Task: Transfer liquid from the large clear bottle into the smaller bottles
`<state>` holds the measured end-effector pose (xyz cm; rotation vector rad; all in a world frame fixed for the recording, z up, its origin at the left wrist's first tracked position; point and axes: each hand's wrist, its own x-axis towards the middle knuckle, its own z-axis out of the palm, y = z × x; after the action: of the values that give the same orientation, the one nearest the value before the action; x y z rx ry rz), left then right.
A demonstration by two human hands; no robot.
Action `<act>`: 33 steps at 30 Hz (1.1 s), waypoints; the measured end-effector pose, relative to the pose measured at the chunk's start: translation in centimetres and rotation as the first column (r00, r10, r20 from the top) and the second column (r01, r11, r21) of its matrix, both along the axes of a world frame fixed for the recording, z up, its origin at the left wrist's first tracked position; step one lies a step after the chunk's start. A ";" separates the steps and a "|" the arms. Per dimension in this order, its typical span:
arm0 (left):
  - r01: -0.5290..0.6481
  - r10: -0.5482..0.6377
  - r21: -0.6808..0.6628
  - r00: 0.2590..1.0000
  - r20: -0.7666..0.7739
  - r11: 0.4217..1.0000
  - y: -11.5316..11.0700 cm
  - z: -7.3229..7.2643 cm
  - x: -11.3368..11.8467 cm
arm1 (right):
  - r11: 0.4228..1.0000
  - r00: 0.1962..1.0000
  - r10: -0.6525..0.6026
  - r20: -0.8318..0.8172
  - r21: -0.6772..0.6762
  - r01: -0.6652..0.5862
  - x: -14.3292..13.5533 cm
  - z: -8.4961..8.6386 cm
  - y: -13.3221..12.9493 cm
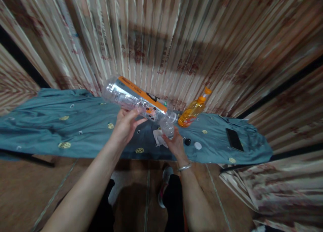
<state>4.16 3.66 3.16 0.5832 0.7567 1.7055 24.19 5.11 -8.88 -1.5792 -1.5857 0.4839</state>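
Observation:
A large clear plastic bottle (133, 96) with an orange and silver label is tilted over the table, its neck pointing down to the right. My left hand (127, 124) grips it from below, around the middle. In my right hand (175, 142) is a small clear container (167, 128), which sits just under the bottle's mouth; whether the two touch I cannot tell. Close to my right hand a white tissue (159, 137) lies on the cloth. On its other side are a black cap (187, 141) and a white cap (198, 145).
An orange dish soap bottle (191, 112) with an orange top stands right of the containers. A dark phone (234, 139) lies near the table's right end. Teal patterned cloth (93, 124) covers the narrow table, and a striped curtain (156, 40) hangs behind it.

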 end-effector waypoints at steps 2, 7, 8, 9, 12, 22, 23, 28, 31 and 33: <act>0.027 -0.027 -0.022 0.999 0.030 0.999 0.1 -0.2 -0.1 | 1.000 1.000 -0.002 0.008 0.004 0.002 0.1 -0.1 0.0; 0.068 -0.054 -0.099 0.989 0.141 0.993 0.4 -0.8 -0.7 | 1.000 1.000 0.007 -0.005 0.002 -0.007 0.3 -0.1 0.1; 0.077 -0.056 -0.121 0.985 0.166 0.990 0.4 -1.1 -0.8 | 1.000 1.000 0.010 -0.011 0.001 -0.010 0.4 -0.1 0.1; 0.087 -0.058 -0.146 0.980 0.193 0.985 0.4 -1.4 -1.0 | 1.000 1.000 0.013 -0.016 -0.002 -0.013 0.4 -0.1 0.1; 0.133 -0.065 -0.241 0.960 0.271 0.961 0.4 -2.8 -1.2 | 1.000 1.000 0.018 -0.024 0.000 -0.018 0.3 -0.1 0.1; 0.239 0.033 -0.403 0.826 0.562 0.883 1.3 -6.8 -0.6 | 1.000 0.999 -0.009 0.044 0.021 0.008 0.4 -1.0 0.3; 0.244 0.040 -0.399 0.811 0.584 0.884 1.3 -6.9 -0.6 | 1.000 0.999 -0.002 0.050 0.025 0.000 0.3 -0.9 0.2; 0.266 0.031 -0.369 0.774 0.632 0.890 1.1 -7.3 -1.0 | 0.999 0.999 0.009 0.052 0.036 -0.011 0.1 -0.5 0.1; 0.271 0.008 -0.371 0.798 0.602 0.888 1.2 -7.7 -1.1 | 1.000 0.998 -0.003 0.056 0.010 0.002 0.1 -0.4 0.0; 0.263 -0.005 -0.386 0.833 0.554 0.884 1.2 -8.1 -0.8 | 1.000 0.998 -0.018 0.062 0.000 0.018 0.1 -0.4 0.1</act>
<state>3.32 4.82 -4.95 -0.1724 0.6413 1.3877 24.31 5.19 -9.29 -1.6213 -1.6158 0.4292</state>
